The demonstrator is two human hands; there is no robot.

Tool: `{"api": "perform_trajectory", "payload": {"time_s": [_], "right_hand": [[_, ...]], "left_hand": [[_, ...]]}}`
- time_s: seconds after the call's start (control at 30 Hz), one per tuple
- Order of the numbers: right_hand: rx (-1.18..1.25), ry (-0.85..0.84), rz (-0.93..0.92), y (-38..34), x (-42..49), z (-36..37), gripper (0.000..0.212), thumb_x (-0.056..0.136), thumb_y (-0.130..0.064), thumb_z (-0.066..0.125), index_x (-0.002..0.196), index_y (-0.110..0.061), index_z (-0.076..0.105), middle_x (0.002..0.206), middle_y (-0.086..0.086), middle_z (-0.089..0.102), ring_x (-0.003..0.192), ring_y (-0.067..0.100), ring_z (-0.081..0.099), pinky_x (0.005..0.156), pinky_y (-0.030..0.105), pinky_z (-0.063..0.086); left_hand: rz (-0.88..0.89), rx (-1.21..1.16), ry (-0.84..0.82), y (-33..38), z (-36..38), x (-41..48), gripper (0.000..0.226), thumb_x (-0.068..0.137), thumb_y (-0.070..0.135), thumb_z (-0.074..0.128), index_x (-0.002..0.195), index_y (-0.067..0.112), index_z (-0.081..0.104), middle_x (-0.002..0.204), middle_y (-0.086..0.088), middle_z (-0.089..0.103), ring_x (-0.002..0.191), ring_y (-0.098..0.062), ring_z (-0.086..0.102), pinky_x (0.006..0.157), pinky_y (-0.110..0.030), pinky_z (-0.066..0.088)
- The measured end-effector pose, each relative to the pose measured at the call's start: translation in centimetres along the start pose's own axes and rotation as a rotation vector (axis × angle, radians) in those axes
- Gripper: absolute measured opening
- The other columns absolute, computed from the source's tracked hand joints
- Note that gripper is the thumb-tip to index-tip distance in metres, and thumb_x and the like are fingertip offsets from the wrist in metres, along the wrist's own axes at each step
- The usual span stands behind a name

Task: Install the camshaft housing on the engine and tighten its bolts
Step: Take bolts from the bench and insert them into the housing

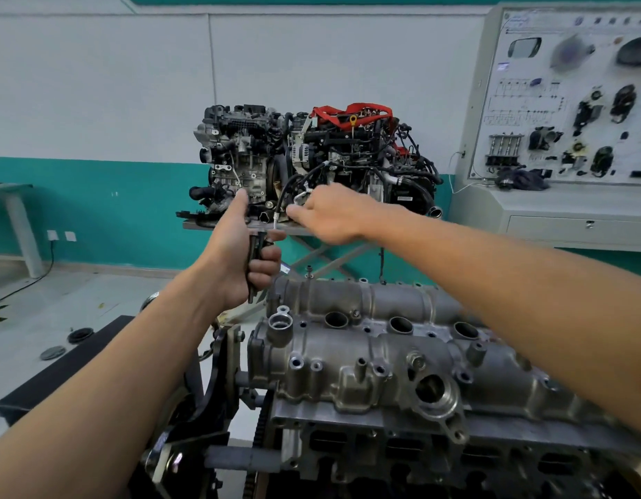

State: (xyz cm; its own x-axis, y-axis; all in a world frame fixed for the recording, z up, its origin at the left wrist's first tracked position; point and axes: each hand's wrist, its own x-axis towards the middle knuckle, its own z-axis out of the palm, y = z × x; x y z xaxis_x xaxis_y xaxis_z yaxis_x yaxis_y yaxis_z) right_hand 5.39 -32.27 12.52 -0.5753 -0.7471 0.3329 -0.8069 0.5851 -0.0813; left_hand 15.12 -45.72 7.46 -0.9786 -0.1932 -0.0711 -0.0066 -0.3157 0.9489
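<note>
The grey cast camshaft housing (376,351) lies on top of the engine (401,452) in the lower middle of the view. One bolt (310,271) stands upright at its far left edge. My left hand (239,253) is raised above the housing's far left corner and grips a bundle of dark bolts (256,268) upright in its fist. My right hand (329,217) hovers just right of it, fingers curled, thumb and fingertips near the top of the bundle; whether it pinches a bolt is hidden by blur.
Two assembled engines (311,156) sit on a scissor stand (322,253) behind. A white training panel (570,102) with mounted parts stands at the right. A black bench (60,376) lies at the lower left, round caps on the floor (79,334).
</note>
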Motion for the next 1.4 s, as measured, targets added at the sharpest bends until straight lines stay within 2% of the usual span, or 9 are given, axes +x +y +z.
{"api": "perform_trajectory", "payload": {"time_s": [0.1,0.23,0.37,0.53,0.8,0.93,1.07,1.23,1.4], "right_hand": [[0.394,-0.079,-0.073,-0.8,-1.2,-3.2,0.039,0.101,-0.043,0.049,0.079,-0.015,0.065,0.064,-0.005,0.062,0.051,0.008,0.056,0.05,0.022,0.046],[0.133,-0.15,-0.154,-0.2,-2.4,-4.0,0.018,0.095,-0.031,0.064,0.094,-0.013,0.068,0.075,-0.004,0.068,0.062,0.009,0.061,0.061,0.025,0.048],[0.313,-0.132,-0.088,2.2,-4.3,-4.9,0.017,0.094,-0.024,0.068,0.08,-0.015,0.068,0.062,-0.005,0.063,0.05,0.002,0.055,0.053,0.019,0.044],[0.536,-0.078,0.009,4.3,-6.2,-4.1,0.015,0.096,-0.02,0.065,0.09,-0.008,0.072,0.069,0.005,0.065,0.063,0.016,0.06,0.05,0.021,0.049],[0.656,0.065,0.147,6.5,-7.0,-5.3,0.015,0.097,-0.013,0.062,0.095,-0.001,0.07,0.069,0.006,0.068,0.056,0.012,0.063,0.048,0.02,0.049],[0.47,0.179,0.245,9.3,-7.7,-5.9,0.015,0.095,-0.01,0.063,0.086,-0.002,0.072,0.066,0.005,0.07,0.053,0.013,0.064,0.047,0.017,0.048],[0.073,0.016,0.282,12.1,-10.1,-3.9,0.019,0.094,-0.011,0.06,0.081,-0.009,0.074,0.072,0.006,0.074,0.061,0.011,0.071,0.061,0.022,0.058],[0.078,0.04,0.266,13.0,-11.2,-2.3,0.019,0.093,-0.011,0.06,0.082,-0.005,0.074,0.071,0.007,0.074,0.059,0.011,0.07,0.06,0.019,0.056],[0.145,0.084,0.203,12.7,-10.8,-2.9,0.017,0.093,-0.01,0.061,0.082,-0.004,0.073,0.07,0.003,0.073,0.056,0.008,0.07,0.058,0.019,0.057]], "left_hand": [[0.046,0.004,-0.079,0.3,2.0,-0.1,0.074,0.085,0.086,0.025,0.069,0.017,0.047,0.052,0.002,0.032,0.036,-0.008,0.021,0.031,-0.013,0.016],[0.11,0.084,-0.12,0.2,5.5,0.5,0.079,0.089,0.084,0.022,0.051,0.018,0.045,0.048,0.001,0.031,0.036,-0.008,0.019,0.034,-0.013,0.014],[0.135,0.157,-0.156,-0.5,7.7,1.1,0.068,0.098,0.07,0.027,0.067,0.014,0.051,0.049,0.001,0.033,0.035,-0.008,0.022,0.032,-0.015,0.019],[0.133,0.231,-0.169,-1.1,9.2,2.0,0.065,0.103,0.059,0.032,0.068,0.011,0.058,0.051,-0.001,0.041,0.038,-0.011,0.031,0.034,-0.018,0.024],[0.033,0.217,-0.214,-1.9,8.5,2.8,0.039,0.105,0.045,0.042,0.094,0.011,0.057,0.051,0.003,0.042,0.035,-0.005,0.026,0.029,-0.015,0.019],[0.052,0.394,-0.157,-2.3,8.7,3.2,0.027,0.105,0.035,0.046,0.095,0.011,0.056,0.052,0.004,0.04,0.037,-0.005,0.026,0.03,-0.016,0.019],[0.09,0.597,-0.136,-2.4,9.4,4.0,0.02,0.103,0.024,0.047,0.096,0.01,0.059,0.056,0.004,0.043,0.041,-0.006,0.029,0.035,-0.017,0.02],[0.112,0.567,-0.093,-2.4,10.3,4.9,0.017,0.103,0.004,0.041,0.098,0.005,0.058,0.066,-0.004,0.045,0.045,-0.008,0.037,0.032,-0.016,0.027],[0.094,0.416,-0.023,-2.3,10.3,5.3,0.016,0.106,0.009,0.04,0.095,0.008,0.052,0.064,-0.004,0.047,0.035,-0.008,0.048,0.031,-0.016,0.032]]}}
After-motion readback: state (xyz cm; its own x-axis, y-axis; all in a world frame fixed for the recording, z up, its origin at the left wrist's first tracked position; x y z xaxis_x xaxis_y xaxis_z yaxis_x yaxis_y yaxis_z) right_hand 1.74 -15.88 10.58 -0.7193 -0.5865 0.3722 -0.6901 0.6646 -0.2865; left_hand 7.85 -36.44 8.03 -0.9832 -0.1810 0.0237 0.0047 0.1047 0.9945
